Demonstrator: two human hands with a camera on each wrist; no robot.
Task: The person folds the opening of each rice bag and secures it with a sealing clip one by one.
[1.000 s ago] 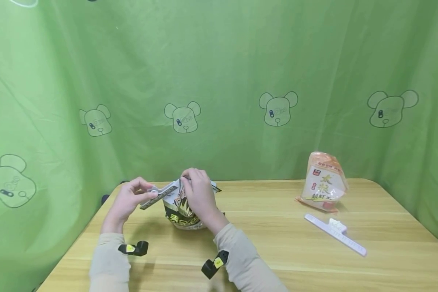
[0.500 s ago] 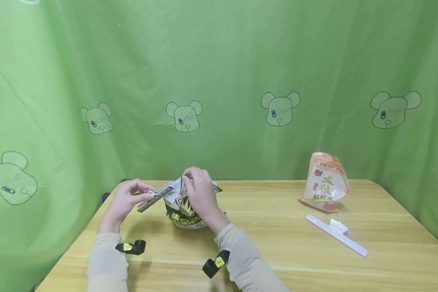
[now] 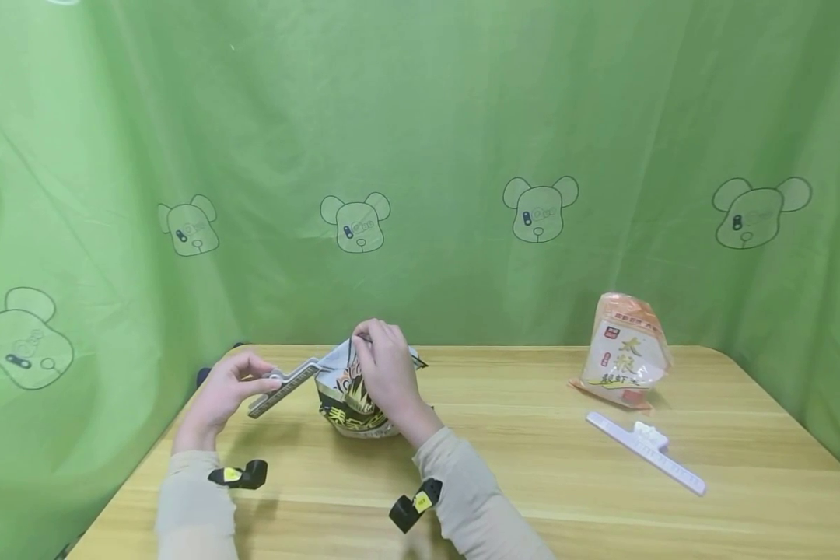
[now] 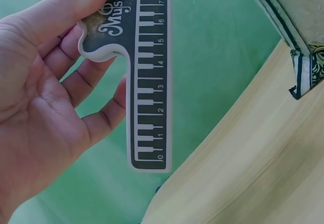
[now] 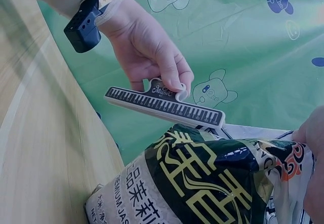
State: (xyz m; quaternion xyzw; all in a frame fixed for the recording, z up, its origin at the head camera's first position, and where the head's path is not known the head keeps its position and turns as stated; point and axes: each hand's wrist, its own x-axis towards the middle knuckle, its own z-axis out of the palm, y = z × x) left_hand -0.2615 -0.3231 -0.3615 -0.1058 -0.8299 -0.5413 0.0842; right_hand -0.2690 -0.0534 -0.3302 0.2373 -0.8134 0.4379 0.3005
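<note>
In the head view my left hand (image 3: 217, 397) pinches a bag clip (image 4: 148, 82) between thumb and fingers. The clip is black with a pale edge and bears piano keys, a number scale and the word Music. Its far end lies right at the top left corner of a rice bag (image 5: 202, 168), which is mostly black and white with large gold characters. My right hand (image 3: 392, 373) grips the folded top of that bag, covering part of it. The bag stands on the table, left of the middle.
The wooden table (image 3: 504, 482) also bears a second bag (image 3: 621, 358), clear and orange, at the back right. A pale lilac bag clip (image 3: 645, 451) lies in front of it. A green curtain (image 3: 441, 117) with bear heads surrounds the table's back and sides.
My left hand has drawn the bag clip to the left and slightly down, away from over the rice bag. The right hand keeps its grip on the bag's top, nearly still.
</note>
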